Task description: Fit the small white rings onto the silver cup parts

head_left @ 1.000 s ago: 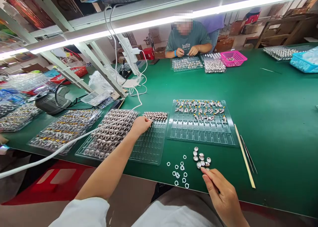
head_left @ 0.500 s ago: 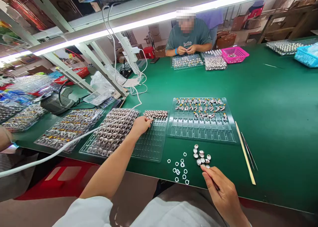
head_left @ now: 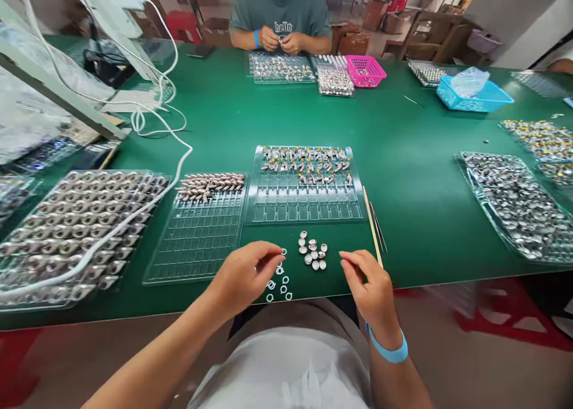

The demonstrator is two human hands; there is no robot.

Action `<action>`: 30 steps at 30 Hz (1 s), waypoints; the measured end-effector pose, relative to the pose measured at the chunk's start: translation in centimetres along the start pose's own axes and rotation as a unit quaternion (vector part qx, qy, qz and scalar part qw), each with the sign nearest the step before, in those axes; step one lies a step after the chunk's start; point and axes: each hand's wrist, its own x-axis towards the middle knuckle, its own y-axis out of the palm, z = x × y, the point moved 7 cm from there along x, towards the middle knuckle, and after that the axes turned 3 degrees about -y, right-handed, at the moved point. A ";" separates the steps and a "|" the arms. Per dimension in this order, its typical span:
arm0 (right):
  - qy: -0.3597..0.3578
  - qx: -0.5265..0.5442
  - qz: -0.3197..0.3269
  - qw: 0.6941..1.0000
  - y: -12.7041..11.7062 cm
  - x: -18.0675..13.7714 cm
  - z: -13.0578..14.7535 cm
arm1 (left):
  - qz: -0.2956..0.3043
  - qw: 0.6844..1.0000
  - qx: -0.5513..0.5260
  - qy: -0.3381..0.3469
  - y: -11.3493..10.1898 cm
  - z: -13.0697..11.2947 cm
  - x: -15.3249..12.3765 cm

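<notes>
My left hand [head_left: 248, 271] is over the table's front edge, thumb and forefinger slightly apart at a small white ring [head_left: 283, 252]. Several more white rings [head_left: 285, 280] lie scattered below its fingertips. My right hand [head_left: 370, 286], with a blue wristband, hovers right of a cluster of small round silvery caps [head_left: 314, 255]. Its thumb and forefinger are parted, and nothing shows between them. Behind the caps lies a clear compartment tray [head_left: 308, 212], its back rows holding small grey parts with orange bits. A second clear tray [head_left: 192, 242] carries brownish-grey shells [head_left: 210, 185] at its back end.
A wooden stick [head_left: 372, 227] and tweezers [head_left: 378, 227] lie to the right. A white cable [head_left: 134, 218] crosses the full shell tray [head_left: 76, 236] at left. At right is a tray of metallic parts [head_left: 514, 206]. Opposite, a person works near a pink basket [head_left: 376, 74].
My left hand has left the shell tray and come right to the rings. My right hand has drawn away from the caps. The view has swung right.
</notes>
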 end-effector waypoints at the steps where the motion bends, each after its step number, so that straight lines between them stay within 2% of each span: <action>1: -0.003 -0.015 0.019 1.000 0.2 0.4 -0.1 | 0.010 1.000 -0.013 0.024 1.1 -0.9 -0.1; 3: -0.015 -0.040 0.055 0.998 1.0 1.2 -0.1 | 0.020 0.998 -0.023 0.048 3.0 -2.1 0.0; 6: -0.017 -0.072 0.076 0.994 1.6 2.1 -0.2 | 0.017 0.998 -0.028 0.058 4.3 -2.6 0.4; 13: -0.053 -0.061 0.114 0.990 -0.3 3.1 2.1 | 0.005 0.999 -0.033 0.032 4.0 -0.4 0.7; 16: -0.068 -0.105 0.078 0.989 -1.7 5.4 2.7 | -0.039 0.997 -0.051 0.037 3.8 0.3 1.0; 18: -0.070 -0.151 0.074 0.983 -1.7 7.9 2.4 | -0.074 0.994 -0.071 0.046 3.6 0.5 1.1; 21: -0.047 -0.270 0.109 0.955 -0.2 12.4 0.5 | -0.099 0.989 -0.096 0.059 3.4 0.4 1.1; 25: -0.033 -0.322 0.127 0.937 2.4 17.8 -2.1 | -0.104 0.986 -0.107 0.067 3.3 0.7 0.9; 30: -0.019 -0.378 0.149 0.913 5.1 21.1 -4.5 | -0.110 0.986 -0.105 0.070 3.3 1.2 0.7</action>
